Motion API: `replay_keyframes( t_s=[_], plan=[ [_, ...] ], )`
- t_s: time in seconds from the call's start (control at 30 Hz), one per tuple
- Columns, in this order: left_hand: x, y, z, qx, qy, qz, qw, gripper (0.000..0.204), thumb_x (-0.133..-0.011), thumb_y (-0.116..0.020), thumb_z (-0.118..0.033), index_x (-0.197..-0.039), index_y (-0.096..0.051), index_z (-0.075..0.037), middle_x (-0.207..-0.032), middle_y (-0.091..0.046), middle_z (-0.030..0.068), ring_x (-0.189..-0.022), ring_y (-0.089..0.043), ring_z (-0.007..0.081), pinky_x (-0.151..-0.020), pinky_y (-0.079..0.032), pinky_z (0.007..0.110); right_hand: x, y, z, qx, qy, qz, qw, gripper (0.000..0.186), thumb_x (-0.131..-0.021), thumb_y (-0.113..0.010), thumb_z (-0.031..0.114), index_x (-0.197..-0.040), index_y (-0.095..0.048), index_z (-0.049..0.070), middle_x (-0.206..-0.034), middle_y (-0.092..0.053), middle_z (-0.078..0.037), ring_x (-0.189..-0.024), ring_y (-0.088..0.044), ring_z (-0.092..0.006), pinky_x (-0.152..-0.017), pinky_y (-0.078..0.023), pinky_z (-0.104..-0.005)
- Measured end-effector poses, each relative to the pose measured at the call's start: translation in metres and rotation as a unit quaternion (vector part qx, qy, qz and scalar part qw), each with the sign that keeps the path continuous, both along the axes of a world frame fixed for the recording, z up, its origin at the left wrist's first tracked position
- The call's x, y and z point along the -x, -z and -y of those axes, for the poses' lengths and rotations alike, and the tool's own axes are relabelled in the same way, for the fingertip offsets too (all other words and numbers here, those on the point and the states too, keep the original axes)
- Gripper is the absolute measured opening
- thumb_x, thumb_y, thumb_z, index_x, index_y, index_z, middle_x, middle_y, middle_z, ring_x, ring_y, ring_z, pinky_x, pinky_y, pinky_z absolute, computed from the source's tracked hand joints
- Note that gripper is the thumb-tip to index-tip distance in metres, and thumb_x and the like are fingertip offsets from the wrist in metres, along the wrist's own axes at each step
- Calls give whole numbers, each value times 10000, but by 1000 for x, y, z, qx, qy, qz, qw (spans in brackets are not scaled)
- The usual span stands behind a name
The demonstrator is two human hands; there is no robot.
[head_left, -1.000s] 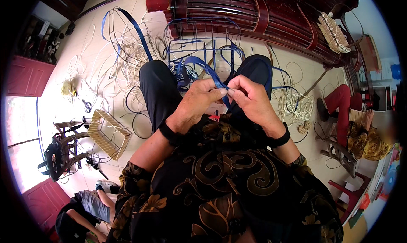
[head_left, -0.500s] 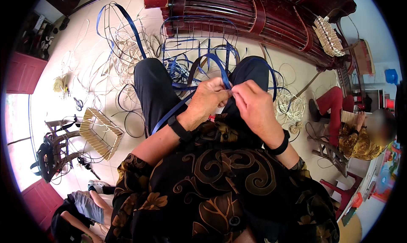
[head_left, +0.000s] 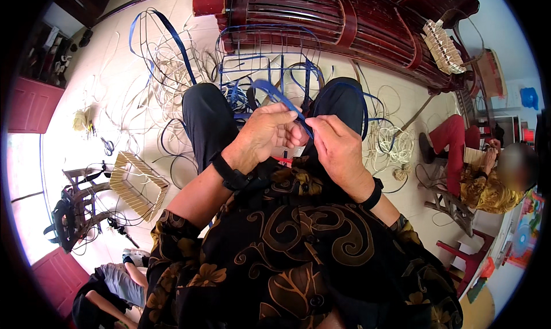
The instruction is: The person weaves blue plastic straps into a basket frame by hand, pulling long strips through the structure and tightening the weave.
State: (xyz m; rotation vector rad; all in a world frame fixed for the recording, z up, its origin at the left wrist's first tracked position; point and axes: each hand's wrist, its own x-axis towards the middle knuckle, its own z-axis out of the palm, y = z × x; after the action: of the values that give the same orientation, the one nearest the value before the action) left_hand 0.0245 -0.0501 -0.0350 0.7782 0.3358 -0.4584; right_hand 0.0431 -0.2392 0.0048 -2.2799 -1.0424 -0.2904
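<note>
A flat blue strap [head_left: 270,89] arcs up between my knees and runs down into my hands. My right hand [head_left: 338,151] pinches it between thumb and fingers. My left hand [head_left: 265,134] has its thumb laid against the same strap, the other fingers curled loosely below. Just beyond my knees a wire basket frame [head_left: 298,28] stands on the floor, with blue straps wound along some of its bars. Loose blue straps [head_left: 232,91] lie tangled at its near side. More blue strap loops round my right knee.
A dark red slatted wooden bench [head_left: 287,13] lies beyond the frame. Heaps of pale strips [head_left: 166,71] cover the floor to the left, and a coil [head_left: 393,145] to the right. A pale woven basket [head_left: 135,183] sits at left. Two other people sit nearby, one on each side.
The strap's upper loop has swung left and lower. My left hand has drawn slightly left and its fingers have loosened. The length of strap over my left thigh is gone from there.
</note>
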Motion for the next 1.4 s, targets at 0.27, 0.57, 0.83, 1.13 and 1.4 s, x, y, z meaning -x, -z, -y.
replay_keyframes(
  t_s=[0.27,0.57,0.83,1.13,1.4],
  plan=[
    [0,9,9,-17,-45,-24,999,65,-906,-645,-117,-943,-627,-67,-800,-663,73,-692,-652,177,-638,-524,297,13,4,2,33,-62,10,997,324,-673,-672,-40,-986,-642,38,-983,-627,-93,-838,-640,-262,-683,-548,-340],
    [-2,1,22,-126,-91,-3,988,41,-868,-623,-51,-865,-588,-31,-749,-617,76,-604,-589,154,-515,-496,290,24,14,0,39,-78,13,996,274,-694,-671,-24,-961,-664,38,-1003,-646,-86,-873,-646,-245,-709,-557,-327],
    [-9,7,8,15,-140,-19,990,81,-951,-569,-88,-965,-608,-18,-859,-678,129,-778,-672,238,-698,-556,352,21,21,7,32,-54,-54,997,229,-734,-692,29,-958,-648,43,-1014,-645,-82,-954,-628,-261,-742,-548,-332],
    [-4,-25,9,-49,-154,81,983,180,-960,-597,-133,-1046,-654,15,-942,-681,85,-815,-658,190,-737,-543,334,-24,-17,-14,-128,-12,-75,989,201,-847,-708,111,-993,-623,2,-814,-646,-106,-643,-617,-166,-607,-489,-302],
    [8,-32,13,11,-139,70,988,173,-973,-587,-179,-1055,-643,-37,-908,-659,53,-763,-618,147,-616,-503,297,-32,-4,-14,-136,-5,-468,873,134,-862,-680,77,-925,-603,-13,-722,-628,-51,-648,-580,-89,-598,-475,-260]
  ],
)
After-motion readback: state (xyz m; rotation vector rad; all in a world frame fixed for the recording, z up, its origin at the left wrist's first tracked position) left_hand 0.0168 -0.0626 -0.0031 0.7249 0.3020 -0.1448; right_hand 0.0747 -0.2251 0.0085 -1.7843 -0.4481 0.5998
